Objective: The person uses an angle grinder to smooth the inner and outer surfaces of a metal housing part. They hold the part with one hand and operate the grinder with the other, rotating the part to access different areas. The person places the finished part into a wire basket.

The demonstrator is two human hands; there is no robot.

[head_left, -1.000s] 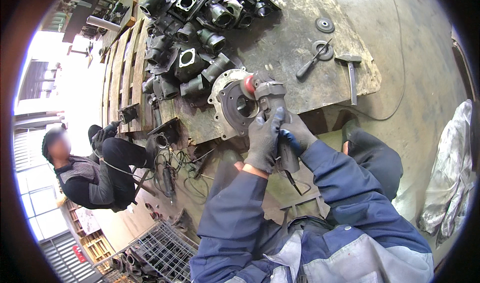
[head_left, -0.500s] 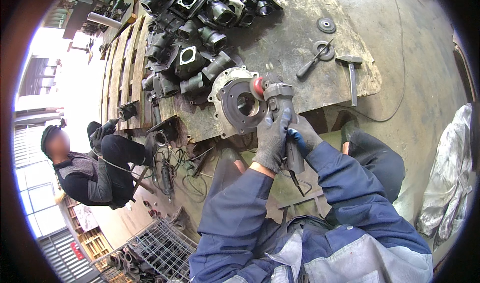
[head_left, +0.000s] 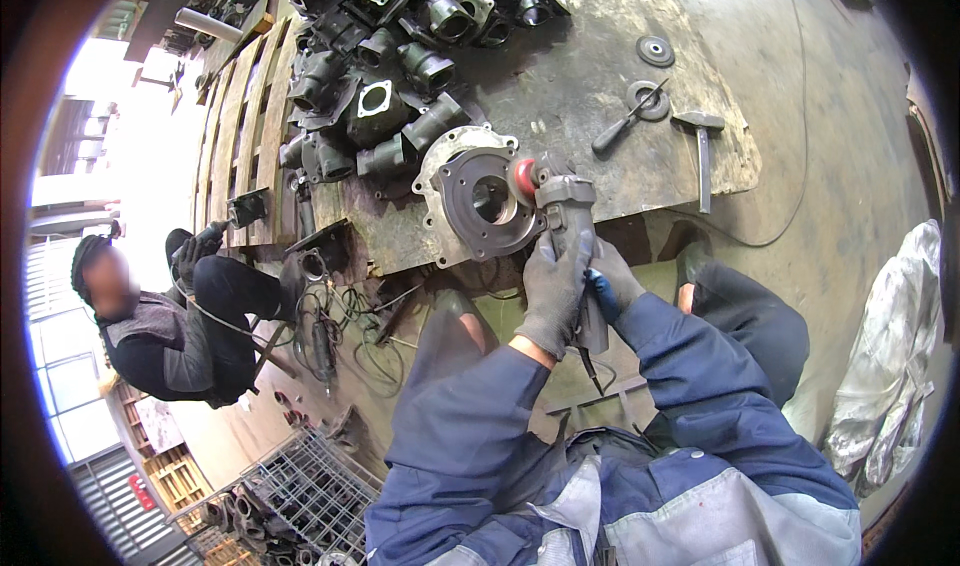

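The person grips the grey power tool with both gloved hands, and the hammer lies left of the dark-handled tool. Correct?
Not quite: the head view shows the hammer lying right of the dark-handled tool. The left hand and right hand, both gloved, do grip the grey power tool.

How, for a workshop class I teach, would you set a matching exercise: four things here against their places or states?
1. Grinder
2. Hammer
3. Pointed tool
4. Dark flange

A. Across a disc
B. Overlapping a paler flange
C. Between left hand and right hand
D. Handle reaching the near edge of the table

Pairs: 1-C, 2-D, 3-A, 4-B
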